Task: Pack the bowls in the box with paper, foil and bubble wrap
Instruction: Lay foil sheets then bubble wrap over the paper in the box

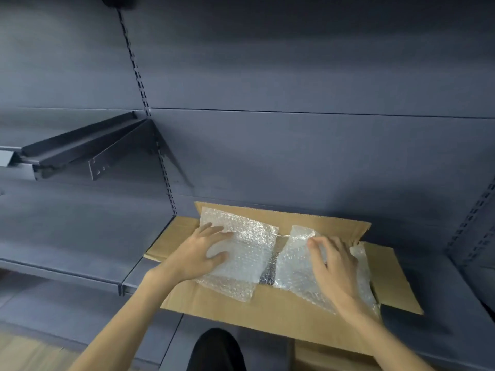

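Note:
An open cardboard box (pixel 267 311) stands on a dark shelf, flaps spread outward. Two sheets of bubble wrap cover its opening. My left hand (pixel 198 253) lies flat with spread fingers on the left bubble wrap sheet (pixel 249 253). My right hand (pixel 334 261) rests on the right bubble wrap sheet (pixel 294 266), its fingers slightly bent at the sheet's top edge. Between the two sheets a strip of shiny foil (pixel 269 271) shows. The bowls are hidden under the wrapping.
The dark grey shelf (pixel 80 253) runs along a slotted back wall. A black shelf bracket (pixel 88 148) juts out at upper left. A second piece of cardboard (pixel 329 357) sits below the box. My dark-clad knee (pixel 217 349) is at the bottom centre.

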